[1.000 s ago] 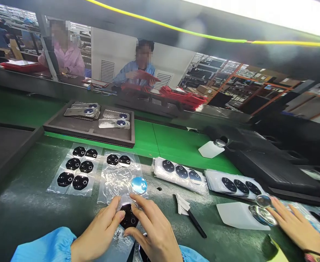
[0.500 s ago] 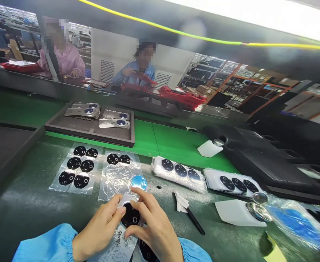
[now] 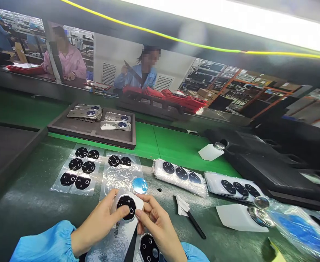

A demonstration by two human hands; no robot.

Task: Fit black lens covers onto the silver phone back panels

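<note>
A silver phone back cover (image 3: 105, 245) is between my two hands, tilted toward me, with a black octagonal camera lens plate (image 3: 126, 208) at its upper end. My left hand (image 3: 101, 220) grips the cover's left edge, its thumb pressed on the plate. At the right edge my right hand (image 3: 158, 225) pinches the cover, thumb close to the plate. Below my right hand lies a second cover with a black camera plate (image 3: 149, 248), partly hidden. Just beyond the held cover is a round blue film (image 3: 139, 185) on a clear sheet (image 3: 118, 178) that bears two black plates.
Left stands another sheet of black plates (image 3: 79, 167); behind it is a tray (image 3: 91, 133) of phone covers. To the right are two stacks of plate sheets (image 3: 181, 176), a black-handled tool (image 3: 195, 223) with white wrapping, and two white pump bottles (image 3: 238, 216). Co-workers sit beyond.
My right hand has come off the face of the plate and taken the cover's right edge. My left thumb has moved onto the plate, which now shows more fully.
</note>
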